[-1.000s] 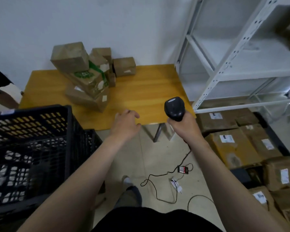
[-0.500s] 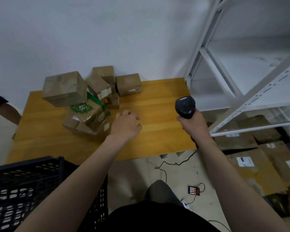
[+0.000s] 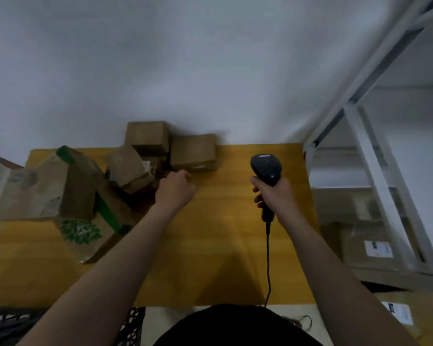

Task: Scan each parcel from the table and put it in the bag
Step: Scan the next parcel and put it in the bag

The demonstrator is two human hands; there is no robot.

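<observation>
Yellow wooden desk (image 3: pixel 210 258) against a white wall (image 3: pixel 185 71), across the middle of the frame. Heaped at its upper left, brown parcels (image 3: pixel 128 168): biggest at far left, a green-taped parcel (image 3: pixel 48 191), with a leaf-printed parcel (image 3: pixel 85 236) just below it and smaller ones toward the wall. At centre, left hand (image 3: pixel 175 189), fingers curled under, just in front of the rightmost box (image 3: pixel 193 152); cannot tell whether gripping or touching anything. Right of centre, right hand (image 3: pixel 275 193) wrapped round the handle of a black scanner (image 3: pixel 266 168), head up, cable (image 3: pixel 268 258) trailing down past the desk's near edge. White shelf rack (image 3: pixel 375 171) at right, labelled cartons (image 3: pixel 370 245) beneath. Black crate (image 3: pixel 133 320) at lower left.
</observation>
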